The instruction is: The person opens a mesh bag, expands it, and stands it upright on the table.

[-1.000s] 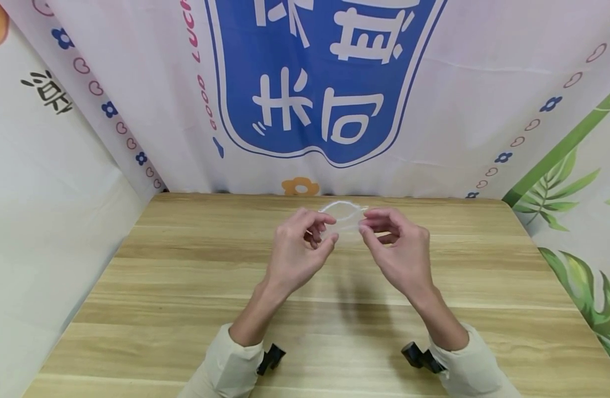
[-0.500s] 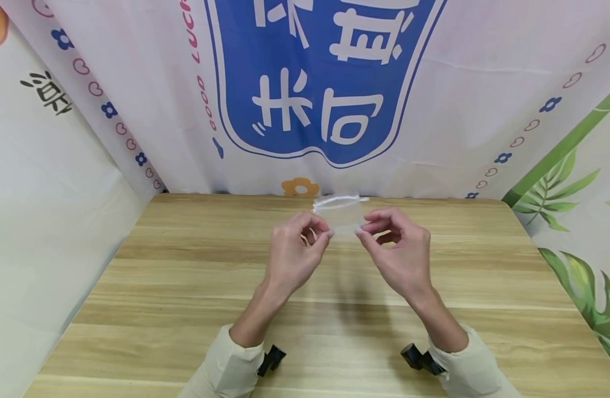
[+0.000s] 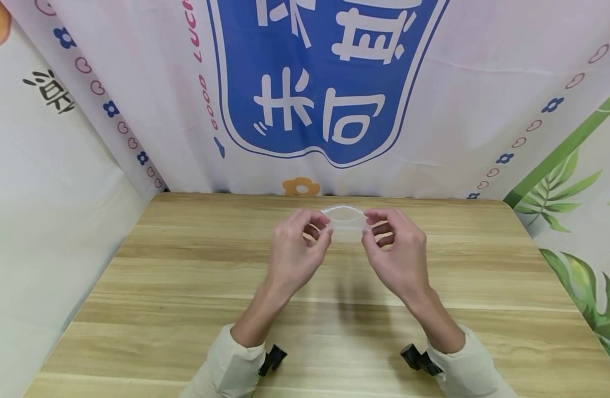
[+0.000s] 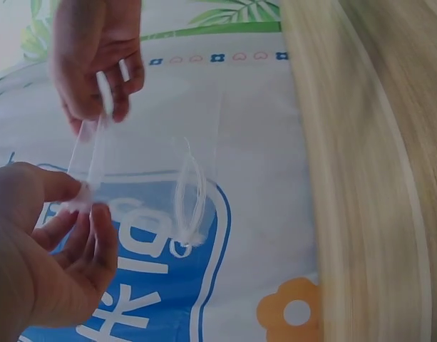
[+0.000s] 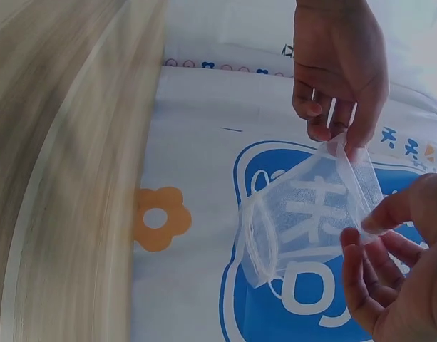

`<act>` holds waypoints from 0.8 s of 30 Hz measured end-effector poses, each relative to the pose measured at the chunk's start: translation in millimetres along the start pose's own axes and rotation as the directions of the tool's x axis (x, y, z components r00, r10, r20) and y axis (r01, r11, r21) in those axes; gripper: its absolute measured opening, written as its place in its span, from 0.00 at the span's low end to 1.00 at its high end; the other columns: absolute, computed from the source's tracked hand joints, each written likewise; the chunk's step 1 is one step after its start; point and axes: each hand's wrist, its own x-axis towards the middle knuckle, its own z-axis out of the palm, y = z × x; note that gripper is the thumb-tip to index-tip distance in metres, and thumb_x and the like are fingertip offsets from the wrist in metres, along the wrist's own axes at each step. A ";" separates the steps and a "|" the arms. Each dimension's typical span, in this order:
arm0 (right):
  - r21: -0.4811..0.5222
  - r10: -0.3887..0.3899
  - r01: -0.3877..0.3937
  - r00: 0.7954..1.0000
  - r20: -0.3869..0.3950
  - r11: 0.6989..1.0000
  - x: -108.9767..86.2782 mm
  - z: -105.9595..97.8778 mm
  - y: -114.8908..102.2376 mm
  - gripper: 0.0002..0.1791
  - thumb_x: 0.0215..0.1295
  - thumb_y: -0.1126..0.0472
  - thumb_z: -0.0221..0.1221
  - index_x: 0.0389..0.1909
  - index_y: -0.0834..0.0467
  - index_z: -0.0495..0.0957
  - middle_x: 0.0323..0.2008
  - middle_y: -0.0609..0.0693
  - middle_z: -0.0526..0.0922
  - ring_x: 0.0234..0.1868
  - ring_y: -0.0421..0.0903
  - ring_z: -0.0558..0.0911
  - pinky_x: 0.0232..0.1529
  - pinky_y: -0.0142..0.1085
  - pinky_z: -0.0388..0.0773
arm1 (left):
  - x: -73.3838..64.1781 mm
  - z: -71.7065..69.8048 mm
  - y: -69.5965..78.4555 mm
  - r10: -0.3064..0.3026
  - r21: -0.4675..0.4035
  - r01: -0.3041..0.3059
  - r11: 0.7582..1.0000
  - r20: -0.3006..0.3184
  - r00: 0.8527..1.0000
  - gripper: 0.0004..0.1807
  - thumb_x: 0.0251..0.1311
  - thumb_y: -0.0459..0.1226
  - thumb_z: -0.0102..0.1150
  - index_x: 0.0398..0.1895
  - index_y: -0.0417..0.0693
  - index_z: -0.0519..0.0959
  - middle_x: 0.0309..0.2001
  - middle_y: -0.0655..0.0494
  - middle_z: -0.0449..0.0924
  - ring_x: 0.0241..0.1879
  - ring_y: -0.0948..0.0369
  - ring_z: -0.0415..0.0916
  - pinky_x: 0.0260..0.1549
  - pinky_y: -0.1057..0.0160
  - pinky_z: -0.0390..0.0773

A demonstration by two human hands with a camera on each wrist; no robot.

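Note:
A small see-through white mesh drawstring bag (image 3: 347,223) is held in the air between both hands, above the far part of the table. My left hand (image 3: 296,246) pinches its edge on the left between thumb and fingertips. On the other side, my right hand (image 3: 400,251) grips the same edge with thumb and fingers. In the right wrist view, the bag (image 5: 311,203) is spread out, with a white cord (image 5: 259,231) along its far end. A small cord loop (image 4: 180,247) hangs from that end in the left wrist view.
The wood-grain table (image 3: 195,287) ends at a hanging white cloth (image 3: 459,127) with a blue printed panel. Cloth with printed leaves (image 3: 573,193) borders the right side. Black wrist mounts (image 3: 272,360) sit at both sleeves.
A second ago my left thumb and index finger were apart; they have closed on the bag. The bag's far end lay flatter and farther back half a second ago, and now bows in an arch.

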 end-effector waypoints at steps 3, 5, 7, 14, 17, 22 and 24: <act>-0.007 0.021 -0.022 1.000 -0.008 1.000 1.1 -2.1 1.1 0.13 0.64 0.74 0.69 0.49 0.66 0.85 0.39 0.57 0.91 0.35 0.50 0.91 0.33 0.18 0.82 | 1.0 -1.8 1.3 -0.036 -0.087 0.040 0.995 0.046 0.998 0.08 0.62 0.28 0.74 0.43 0.37 0.86 0.38 0.46 0.88 0.36 0.55 0.88 0.33 0.70 0.89; 0.008 0.031 -0.031 0.999 -0.018 0.999 1.8 -2.8 1.4 0.12 0.64 0.74 0.70 0.48 0.66 0.85 0.38 0.57 0.91 0.36 0.49 0.91 0.34 0.19 0.83 | 1.5 -2.8 1.6 -0.042 -0.130 0.051 0.990 0.074 0.996 0.11 0.61 0.27 0.74 0.46 0.36 0.86 0.39 0.45 0.88 0.38 0.54 0.89 0.37 0.69 0.90; 0.035 0.039 -0.038 0.999 -0.024 0.999 2.2 -3.2 1.5 0.12 0.63 0.74 0.70 0.47 0.66 0.86 0.37 0.57 0.92 0.36 0.44 0.91 0.34 0.20 0.84 | 1.9 -3.4 1.6 -0.045 -0.158 0.059 0.986 0.092 0.995 0.12 0.60 0.26 0.74 0.47 0.35 0.86 0.40 0.44 0.88 0.40 0.54 0.89 0.39 0.68 0.90; 0.173 -0.008 0.010 1.000 -0.013 0.985 0.9 -1.0 -1.5 0.11 0.62 0.76 0.70 0.44 0.67 0.85 0.38 0.58 0.91 0.37 0.33 0.88 0.35 0.25 0.87 | 1.7 -3.2 1.3 -0.054 -0.075 0.056 0.996 0.041 0.998 0.07 0.61 0.26 0.73 0.41 0.38 0.87 0.33 0.47 0.88 0.31 0.58 0.86 0.31 0.65 0.89; 0.183 -0.057 0.055 0.998 0.004 0.981 -0.3 0.9 -2.6 0.10 0.62 0.77 0.70 0.43 0.68 0.85 0.37 0.57 0.91 0.36 0.36 0.88 0.35 0.25 0.87 | 0.8 -2.2 0.7 -0.036 -0.034 0.036 0.999 0.001 0.999 0.04 0.60 0.26 0.73 0.36 0.39 0.87 0.29 0.49 0.86 0.27 0.60 0.82 0.27 0.68 0.85; 0.175 -0.100 0.096 0.995 0.016 0.980 -1.7 2.5 -4.0 0.11 0.59 0.78 0.71 0.41 0.67 0.85 0.36 0.56 0.91 0.35 0.36 0.87 0.34 0.25 0.86 | 0.4 -0.9 -1.5 0.003 -0.002 -0.003 1.000 -0.053 0.999 0.04 0.60 0.24 0.69 0.32 0.39 0.85 0.25 0.50 0.81 0.24 0.62 0.77 0.24 0.73 0.79; 0.170 -0.108 0.105 0.994 0.007 0.980 -1.6 1.9 -3.9 0.11 0.58 0.78 0.70 0.41 0.67 0.85 0.35 0.57 0.91 0.34 0.36 0.87 0.33 0.25 0.85 | 0.8 -0.7 -2.3 0.017 0.010 -0.016 1.000 -0.074 0.997 0.05 0.60 0.23 0.67 0.32 0.39 0.85 0.25 0.50 0.80 0.24 0.62 0.77 0.23 0.72 0.79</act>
